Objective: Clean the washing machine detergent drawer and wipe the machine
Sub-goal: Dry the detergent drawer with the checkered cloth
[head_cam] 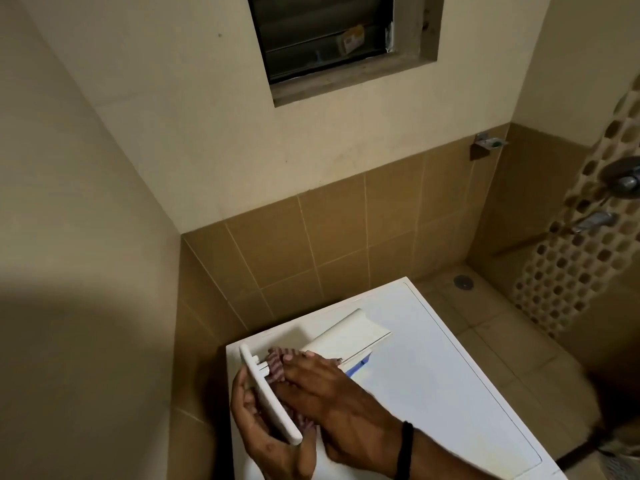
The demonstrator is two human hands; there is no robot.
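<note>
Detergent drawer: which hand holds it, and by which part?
The left hand grips the detergent drawer by its front panel; the right hand presses a striped cloth against it.

Atop the washing machine [450, 393], left hand [258, 433] holds the drawer [270, 400]; right hand [322, 393] presses striped cloth [276, 362] onto it.

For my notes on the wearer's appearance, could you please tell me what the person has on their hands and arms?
Both hands are bare, with no gloves or rings that I can make out. The right hand has a thin black band around its wrist. The left hand shows nothing worn, though its wrist is largely out of frame. No sleeves are visible; the right forearm is uncovered up to the picture's edge.
</note>
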